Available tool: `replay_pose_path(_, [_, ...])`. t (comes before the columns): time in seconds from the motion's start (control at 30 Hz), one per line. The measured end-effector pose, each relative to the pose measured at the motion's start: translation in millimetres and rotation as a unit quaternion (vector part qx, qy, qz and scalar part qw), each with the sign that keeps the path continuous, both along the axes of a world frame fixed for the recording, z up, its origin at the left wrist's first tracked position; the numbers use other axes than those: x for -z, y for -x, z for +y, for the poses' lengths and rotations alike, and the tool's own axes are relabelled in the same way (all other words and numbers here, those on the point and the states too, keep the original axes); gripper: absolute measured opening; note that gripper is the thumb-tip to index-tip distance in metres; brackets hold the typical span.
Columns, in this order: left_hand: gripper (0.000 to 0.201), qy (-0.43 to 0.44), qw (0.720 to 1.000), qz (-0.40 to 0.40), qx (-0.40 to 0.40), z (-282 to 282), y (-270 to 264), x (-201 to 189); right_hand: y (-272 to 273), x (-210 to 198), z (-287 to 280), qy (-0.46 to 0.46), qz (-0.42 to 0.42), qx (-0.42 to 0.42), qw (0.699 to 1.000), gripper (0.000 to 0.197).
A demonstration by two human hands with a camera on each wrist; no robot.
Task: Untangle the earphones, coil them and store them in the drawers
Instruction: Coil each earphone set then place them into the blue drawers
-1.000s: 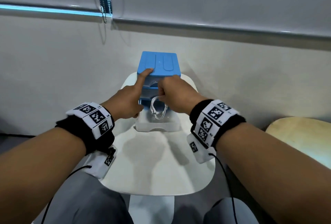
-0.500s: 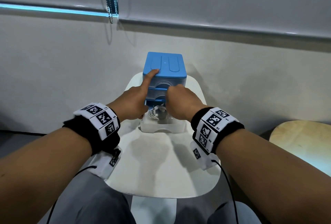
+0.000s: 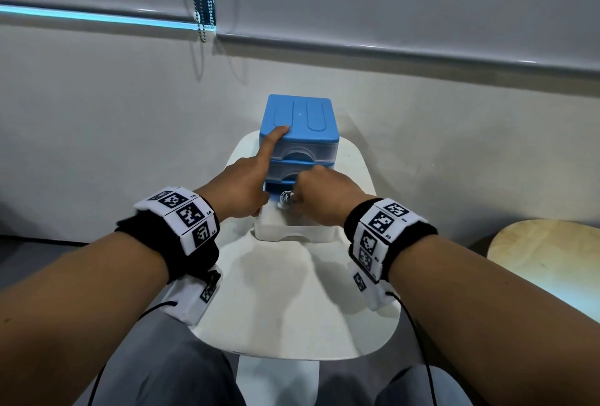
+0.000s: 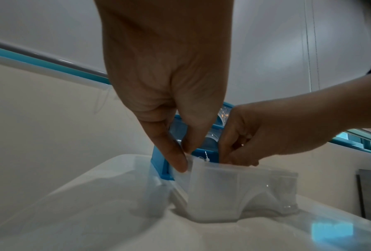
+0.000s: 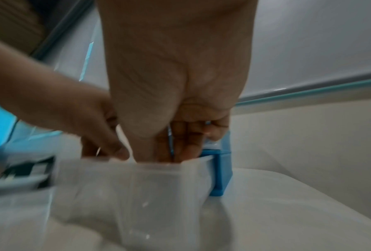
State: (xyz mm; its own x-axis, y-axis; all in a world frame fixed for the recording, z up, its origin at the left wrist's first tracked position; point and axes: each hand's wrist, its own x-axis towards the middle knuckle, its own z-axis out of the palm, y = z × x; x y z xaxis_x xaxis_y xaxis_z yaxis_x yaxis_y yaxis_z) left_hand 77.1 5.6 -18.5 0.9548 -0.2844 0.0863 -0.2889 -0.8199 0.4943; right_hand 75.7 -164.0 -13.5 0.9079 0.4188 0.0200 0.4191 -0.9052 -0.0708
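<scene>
Right hand point(image 3: 319, 196) fingers curled down into pulled-out translucent bottom drawer point(image 3: 293, 233), pinching coiled white earphones point(image 3: 285, 203) inside it. Left hand point(image 3: 242, 188) forefinger straight on lid of small blue three-drawer plastic cabinet point(image 3: 298, 119), thumb against drawer's left wall, remaining fingers curled, holding nothing. Cabinet at far end of white rounded table point(image 3: 292, 314).

A white table point(image 3: 302, 308) stands by the wall, a wooden stool point(image 3: 545, 256) to its right.
</scene>
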Motion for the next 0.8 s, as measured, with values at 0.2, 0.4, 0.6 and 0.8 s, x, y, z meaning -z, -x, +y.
replay_pose_path(0.2, [0.111, -0.014, 1.000, -0.007, -0.005, -1.2, -1.2, 1.1, 7.4, -17.1, -37.2, -0.189, 0.009, 0.002, 0.982, 0.043])
replay_pose_path(0.4, [0.063, -0.055, 0.992, -0.081, -0.081, -10.5, -5.3, -7.3, 11.8, -25.6, -83.4, -0.046, 0.176, 0.091, 0.979, 0.079])
replay_pose_path(0.6, [0.050, -0.058, 0.992, -0.102, -0.055, -20.2, -26.9, -24.4, 5.1, 1.0, -81.8, -0.090, 0.240, 0.104, 0.961, 0.126])
replay_pose_path(0.8, [0.048, -0.053, 0.990, -0.110, -0.064, -24.4, -27.4, -24.5, -15.1, 14.4, -65.2, -0.222, 0.218, 0.073, 0.947, 0.092])
